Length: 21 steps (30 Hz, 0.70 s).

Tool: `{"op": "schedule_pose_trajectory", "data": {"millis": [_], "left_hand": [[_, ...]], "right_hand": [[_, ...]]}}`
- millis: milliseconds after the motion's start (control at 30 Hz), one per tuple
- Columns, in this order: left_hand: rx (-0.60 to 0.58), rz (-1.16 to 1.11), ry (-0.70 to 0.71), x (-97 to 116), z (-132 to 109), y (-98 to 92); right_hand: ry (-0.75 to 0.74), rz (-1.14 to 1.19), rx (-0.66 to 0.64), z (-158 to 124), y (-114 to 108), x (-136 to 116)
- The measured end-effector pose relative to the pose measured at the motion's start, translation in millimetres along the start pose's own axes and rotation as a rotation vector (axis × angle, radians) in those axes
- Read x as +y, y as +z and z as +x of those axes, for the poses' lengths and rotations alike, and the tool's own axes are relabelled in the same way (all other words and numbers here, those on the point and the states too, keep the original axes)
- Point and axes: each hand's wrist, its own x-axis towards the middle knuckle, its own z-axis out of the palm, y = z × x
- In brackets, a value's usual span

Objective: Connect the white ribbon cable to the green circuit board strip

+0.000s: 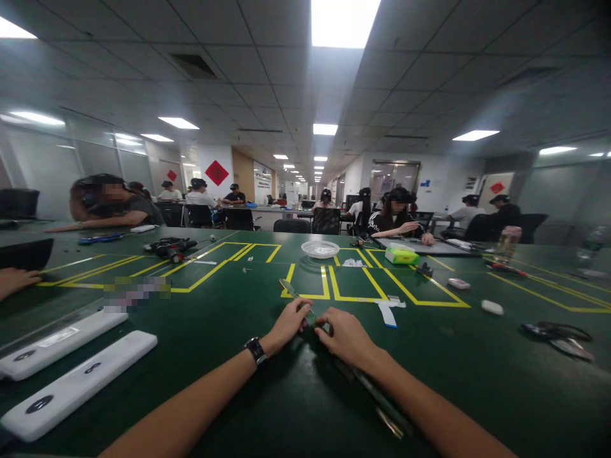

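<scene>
- Head view: a thin strip (292, 290) is held low over the green tabletop (477, 381), nearer the camera than the round white dish (319, 249) and slightly left of it.
- The strip's near end is pinched between thumb and fingertips of the left hand (289, 324); that grip is closed on the strip.
- The right hand (348, 337) is laid knuckles-up just beside the left, with its fingers curled at the strip's near end; whether this grip is clamped on it cannot be told.
- A black wristwatch (256, 350) is worn on the left wrist.
- Dark rods (377, 397) are seen on the tabletop under the right forearm, well in front of the dish.
- A green box (401, 256) is set just right of the dish.
- Two long white cases (76, 385) are laid far to the left of the dish, close to the camera.
- Yellow tape lines (353, 298) are marked around and below the dish.
- Another person's hand (16, 280) is rested at the far left edge, well apart from the dish.
</scene>
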Motion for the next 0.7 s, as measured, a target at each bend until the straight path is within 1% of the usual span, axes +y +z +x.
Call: {"op": "schedule_pose_trajectory", "data": {"millis": [100, 167, 267, 333, 400, 467, 500, 567, 633, 700], "left_hand": [[0.002, -0.043, 0.005, 1, 1, -1.6], [0.004, -0.075, 0.007, 4, -1, -1.3], [0.019, -0.130, -0.009, 10, -5, 0.3], [0.031, -0.161, -0.017, 14, -8, 1.7], [0.041, -0.190, -0.019, 16, -11, 3.1], [0.050, -0.228, -0.029, 16, -12, 4.4], [0.057, -0.248, -0.036, 16, -12, 4.9], [0.073, -0.283, -0.049, 15, -11, 5.5], [0.079, -0.304, -0.051, 15, -11, 5.7], [0.070, -0.319, -0.040, 16, -12, 5.9]], "right_hand": [[-0.045, -0.004, 0.016, 5, -4, 14], [-0.001, -0.067, 0.059, 10, -7, 34], [0.189, -0.251, 0.096, 12, -14, 78], [0.381, -0.339, 0.093, 7, -19, 110], [0.585, -0.364, 0.071, 1, -23, 135], [0.646, -0.353, 0.044, -5, -24, 150], [0.650, -0.345, 0.031, -6, -23, 152], [0.600, -0.321, -0.002, -5, -20, 150], [0.480, -0.273, -0.041, 0, -16, 139], [0.334, -0.213, -0.074, 6, -11, 122]]}}
